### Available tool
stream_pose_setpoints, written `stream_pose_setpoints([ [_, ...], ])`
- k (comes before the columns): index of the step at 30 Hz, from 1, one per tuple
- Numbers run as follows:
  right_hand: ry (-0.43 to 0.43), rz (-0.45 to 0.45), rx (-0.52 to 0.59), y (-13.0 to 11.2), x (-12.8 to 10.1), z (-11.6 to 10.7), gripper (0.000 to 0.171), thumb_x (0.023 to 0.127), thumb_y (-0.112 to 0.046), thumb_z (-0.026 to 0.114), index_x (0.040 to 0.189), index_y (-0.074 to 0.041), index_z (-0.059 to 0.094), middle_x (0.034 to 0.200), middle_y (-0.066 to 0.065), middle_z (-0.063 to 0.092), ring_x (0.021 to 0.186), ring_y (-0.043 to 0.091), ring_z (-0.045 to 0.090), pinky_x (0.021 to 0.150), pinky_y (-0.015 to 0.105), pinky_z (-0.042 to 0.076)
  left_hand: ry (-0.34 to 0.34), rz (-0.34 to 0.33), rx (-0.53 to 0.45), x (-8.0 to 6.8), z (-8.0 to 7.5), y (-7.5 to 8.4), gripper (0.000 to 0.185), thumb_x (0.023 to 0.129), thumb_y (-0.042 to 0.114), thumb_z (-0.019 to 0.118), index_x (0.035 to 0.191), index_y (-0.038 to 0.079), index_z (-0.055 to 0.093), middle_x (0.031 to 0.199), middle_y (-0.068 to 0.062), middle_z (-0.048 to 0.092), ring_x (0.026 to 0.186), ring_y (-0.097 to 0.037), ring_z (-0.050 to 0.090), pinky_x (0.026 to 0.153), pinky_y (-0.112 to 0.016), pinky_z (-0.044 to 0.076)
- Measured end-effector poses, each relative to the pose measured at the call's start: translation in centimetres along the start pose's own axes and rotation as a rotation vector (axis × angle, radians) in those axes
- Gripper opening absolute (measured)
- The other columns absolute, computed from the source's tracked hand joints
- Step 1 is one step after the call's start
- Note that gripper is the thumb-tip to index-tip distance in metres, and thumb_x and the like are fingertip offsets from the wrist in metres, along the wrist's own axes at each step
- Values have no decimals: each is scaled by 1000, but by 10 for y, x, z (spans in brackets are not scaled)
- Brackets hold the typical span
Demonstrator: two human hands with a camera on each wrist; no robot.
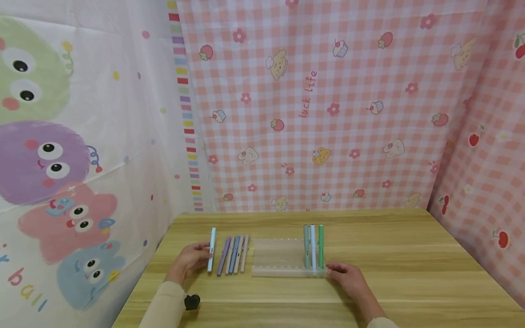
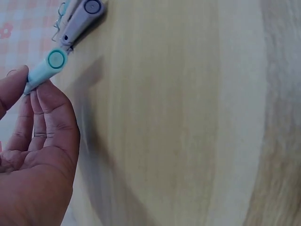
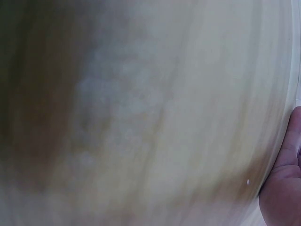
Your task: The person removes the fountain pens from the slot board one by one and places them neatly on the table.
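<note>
Between thumb and fingertips, my left hand (image 1: 193, 258) pinches a light blue pen (image 1: 211, 250), held nearly upright in the head view. The left wrist view shows that pen's round end (image 2: 57, 59) pointing toward the camera. Just right of it lies a row of several pens, among them a purple pen (image 1: 223, 256) and a blue pen (image 1: 234, 255). A clear plastic pen rack (image 1: 279, 272) holds a grey-green pen (image 1: 306, 248), a pale blue pen (image 1: 313, 248) and a green pen (image 1: 321, 246) at its right side. My right hand (image 1: 347, 279) touches the rack's right end with extended fingers.
A black object (image 1: 192, 302) is by the left sleeve. The wooden table (image 1: 393, 255) reaches back to a pink checked curtain (image 1: 352, 132). A white cartoon-print curtain (image 1: 135, 136) stands along the left, another pink one (image 1: 484, 182) along the right.
</note>
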State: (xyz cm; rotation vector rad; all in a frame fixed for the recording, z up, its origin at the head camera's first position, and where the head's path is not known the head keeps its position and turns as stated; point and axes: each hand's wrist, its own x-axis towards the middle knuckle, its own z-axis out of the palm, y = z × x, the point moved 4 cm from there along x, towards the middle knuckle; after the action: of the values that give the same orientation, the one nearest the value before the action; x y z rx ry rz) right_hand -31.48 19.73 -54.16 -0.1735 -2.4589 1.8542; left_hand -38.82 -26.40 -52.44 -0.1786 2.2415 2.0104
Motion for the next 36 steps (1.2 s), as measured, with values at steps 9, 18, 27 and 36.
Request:
stream_pose_setpoints([
  [9, -1, 1, 2, -1, -1, 0, 20, 89, 1, 67, 107, 10, 70, 103, 16, 70, 88, 16, 63, 75, 30, 56, 0, -22, 8, 1, 0, -6, 51, 86, -12, 64, 135, -16, 47, 119, -25, 62, 86, -18, 63, 78, -34, 55],
  [18, 1, 20, 7, -1, -1, 1, 21, 89, 1, 68, 108, 10, 69, 103, 16, 70, 89, 18, 63, 76, 30, 56, -1, -29, 7, 2, 3, -5, 51, 85, -14, 65, 133, -18, 48, 110, -22, 64, 84, -18, 62, 80, -35, 55],
  [27, 1, 22, -15, -1, -2, 0, 21, 89, 0, 68, 108, 9, 69, 103, 15, 70, 90, 19, 64, 78, 32, 56, 24, -51, 51, 3, 7, -3, 48, 83, -14, 66, 129, -18, 51, 104, -20, 66, 82, -17, 63, 78, -34, 55],
  [36, -3, 26, -21, 0, -1, 1, 22, 90, -1, 68, 110, 9, 69, 106, 16, 70, 92, 21, 64, 79, 34, 56, 20, -39, 80, 2, 12, 2, 50, 82, -14, 66, 128, -21, 49, 106, -26, 67, 86, -21, 67, 81, -37, 56],
])
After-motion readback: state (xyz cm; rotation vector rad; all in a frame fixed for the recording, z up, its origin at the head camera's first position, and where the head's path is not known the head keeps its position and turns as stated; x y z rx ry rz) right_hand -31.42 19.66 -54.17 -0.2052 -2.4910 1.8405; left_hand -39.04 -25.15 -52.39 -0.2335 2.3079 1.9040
